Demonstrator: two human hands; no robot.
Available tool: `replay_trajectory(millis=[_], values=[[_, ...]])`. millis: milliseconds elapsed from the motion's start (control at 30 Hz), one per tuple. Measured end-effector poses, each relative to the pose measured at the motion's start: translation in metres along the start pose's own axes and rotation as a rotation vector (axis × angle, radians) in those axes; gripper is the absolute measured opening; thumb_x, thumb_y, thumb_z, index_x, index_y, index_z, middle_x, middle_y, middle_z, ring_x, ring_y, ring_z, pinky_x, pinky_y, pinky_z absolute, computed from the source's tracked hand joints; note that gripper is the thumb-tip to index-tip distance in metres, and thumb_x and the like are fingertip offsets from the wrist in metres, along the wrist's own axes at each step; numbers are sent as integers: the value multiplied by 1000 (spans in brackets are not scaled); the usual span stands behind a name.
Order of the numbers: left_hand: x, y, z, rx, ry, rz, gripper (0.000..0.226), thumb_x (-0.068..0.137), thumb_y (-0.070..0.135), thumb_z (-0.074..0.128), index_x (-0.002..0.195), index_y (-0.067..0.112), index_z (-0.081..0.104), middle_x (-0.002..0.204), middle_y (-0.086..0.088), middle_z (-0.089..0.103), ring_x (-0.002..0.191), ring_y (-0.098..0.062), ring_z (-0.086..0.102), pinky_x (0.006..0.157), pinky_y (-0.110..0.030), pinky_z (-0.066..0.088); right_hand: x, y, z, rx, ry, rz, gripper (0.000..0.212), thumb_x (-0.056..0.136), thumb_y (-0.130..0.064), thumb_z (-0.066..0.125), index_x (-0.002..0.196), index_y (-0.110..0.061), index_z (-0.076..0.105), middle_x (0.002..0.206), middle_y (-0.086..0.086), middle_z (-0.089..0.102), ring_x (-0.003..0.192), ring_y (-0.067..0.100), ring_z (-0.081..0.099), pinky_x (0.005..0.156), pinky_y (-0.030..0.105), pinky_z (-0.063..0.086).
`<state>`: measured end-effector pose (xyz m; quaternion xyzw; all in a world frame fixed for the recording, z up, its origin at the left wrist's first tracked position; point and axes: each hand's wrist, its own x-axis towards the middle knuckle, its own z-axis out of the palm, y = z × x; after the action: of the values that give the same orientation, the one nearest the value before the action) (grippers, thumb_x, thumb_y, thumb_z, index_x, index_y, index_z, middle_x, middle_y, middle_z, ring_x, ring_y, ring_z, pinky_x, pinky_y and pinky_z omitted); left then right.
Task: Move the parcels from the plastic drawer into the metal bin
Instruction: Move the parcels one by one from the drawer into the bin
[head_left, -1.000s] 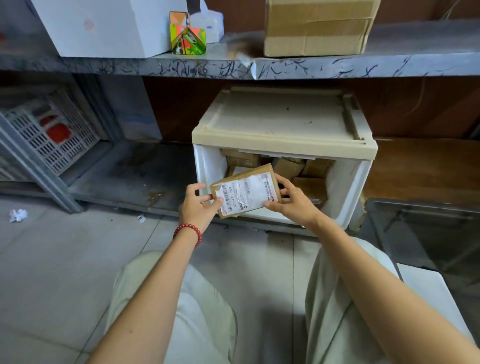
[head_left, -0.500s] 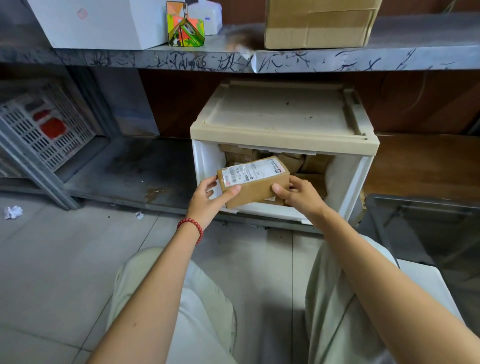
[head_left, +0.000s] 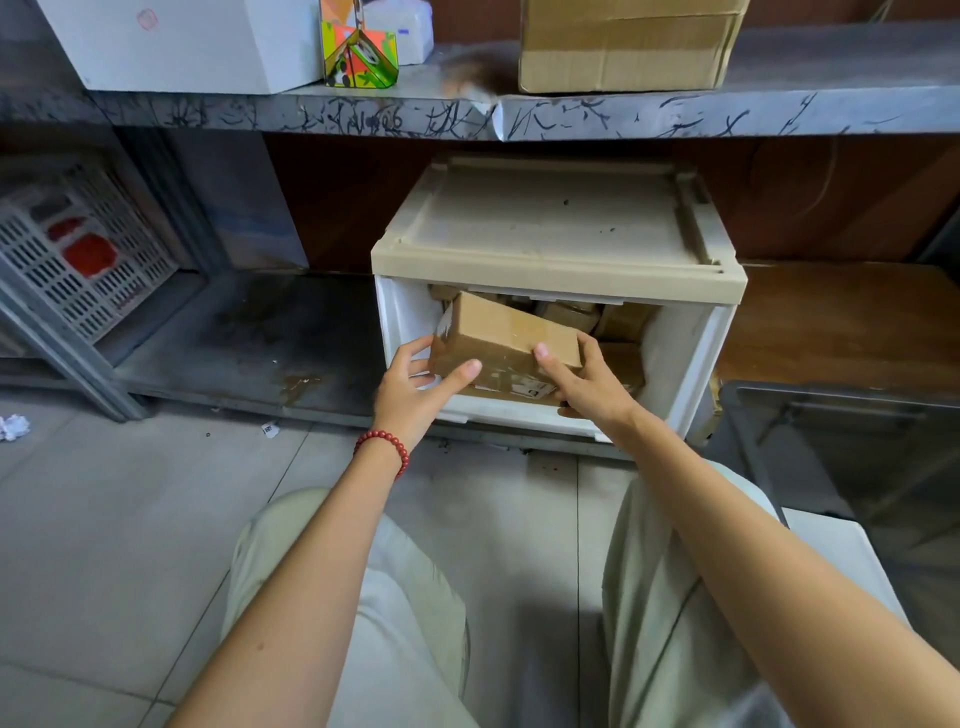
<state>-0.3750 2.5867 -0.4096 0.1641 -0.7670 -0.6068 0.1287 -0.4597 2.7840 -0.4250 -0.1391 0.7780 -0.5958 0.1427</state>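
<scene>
A white plastic drawer (head_left: 693, 353) with a beige top sits on a low shelf, pulled open, with several brown parcels (head_left: 621, 319) inside. Over its front I hold a brown cardboard parcel (head_left: 506, 332) tilted, plain side up, its label side facing away. My left hand (head_left: 415, 387) grips its left end, thumb on the near face. My right hand (head_left: 587, 376) grips its right end, thumb on top. The metal bin (head_left: 841, 441) stands on the floor at the right, its inside dark.
A scratched metal shelf (head_left: 519, 117) above carries a white box (head_left: 197, 41), a colourful carton (head_left: 358, 52) and a cardboard box (head_left: 623, 44). A white slatted crate (head_left: 78, 254) leans at the left. Crumpled paper (head_left: 13, 427) lies on the tiled floor. My knees are below.
Both hands have turned the parcel over: a second ago its label faced me, now the plain brown side is up. The parcel has stayed over the drawer's front.
</scene>
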Motion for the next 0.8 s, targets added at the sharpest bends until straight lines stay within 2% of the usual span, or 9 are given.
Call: replay_trajectory(millis=[133, 300, 367, 433, 500, 567, 700, 733, 800], values=[[-1, 9, 12, 52, 49, 23, 44, 80, 49, 68, 115, 29, 51, 101, 6, 64, 94, -6, 59, 66, -15, 41, -11, -6, -17, 11, 33, -13, 74, 83, -45, 66, 139, -15, 28, 126, 5, 55, 109, 19, 61, 73, 27, 53], [-2, 24, 56, -26, -74, 83, 48, 75, 53, 73, 106, 23, 53, 107, 10, 60, 98, -4, 58, 76, -14, 46, -44, -17, -71, 41, 79, 51, 50, 88, -44, 61, 124, -18, 39, 115, 0, 57, 101, 12, 62, 73, 23, 55], [-3, 38, 86, -27, -162, 107, 44, 80, 45, 71, 110, 23, 49, 105, 10, 58, 98, -7, 57, 73, -13, 45, -60, -13, -99, 11, 110, 49, 44, 87, -52, 60, 113, -18, 52, 109, 2, 65, 97, 17, 66, 80, 30, 57], [-3, 50, 121, 14, -228, 141, 38, 82, 46, 68, 110, 29, 48, 106, 8, 57, 100, -11, 57, 78, -23, 50, -78, -4, -126, -30, 177, 47, 60, 81, -66, 58, 110, -14, 63, 103, 5, 72, 94, 22, 70, 82, 37, 56], [-7, 66, 157, 58, -282, 162, 34, 83, 52, 64, 106, 31, 51, 102, 6, 59, 99, -15, 58, 80, -30, 52, -100, 4, -153, -1, 282, 112, 67, 73, -73, 59, 115, -21, 60, 105, -2, 72, 95, 17, 70, 76, 31, 58], [-13, 79, 193, 117, -328, 168, 38, 85, 56, 59, 109, 28, 53, 101, 5, 59, 97, -16, 57, 78, -29, 50, -123, 15, -178, 82, 356, 184, 65, 68, -66, 61, 119, -27, 51, 107, -6, 69, 93, 12, 69, 70, 26, 55], [-32, 94, 265, 189, -454, 250, 42, 88, 52, 58, 119, 24, 54, 112, 5, 56, 104, -15, 54, 82, -26, 45, -166, 48, -223, 176, 493, 246, 68, 74, -48, 72, 129, -26, 39, 113, -2, 64, 95, 17, 70, 76, 33, 58], [-37, 94, 282, 210, -494, 283, 43, 87, 51, 60, 121, 26, 52, 115, 4, 56, 105, -14, 53, 82, -26, 44, -177, 58, -231, 219, 526, 249, 69, 74, -46, 75, 130, -26, 39, 111, 0, 65, 91, 17, 71, 76, 36, 58], [-47, 92, 313, 247, -575, 339, 43, 83, 51, 64, 118, 32, 49, 119, 1, 56, 105, -15, 54, 84, -27, 46, -196, 76, -247, 289, 581, 276, 74, 70, -48, 79, 129, -20, 45, 104, 5, 66, 74, 13, 70, 65, 32, 55]])
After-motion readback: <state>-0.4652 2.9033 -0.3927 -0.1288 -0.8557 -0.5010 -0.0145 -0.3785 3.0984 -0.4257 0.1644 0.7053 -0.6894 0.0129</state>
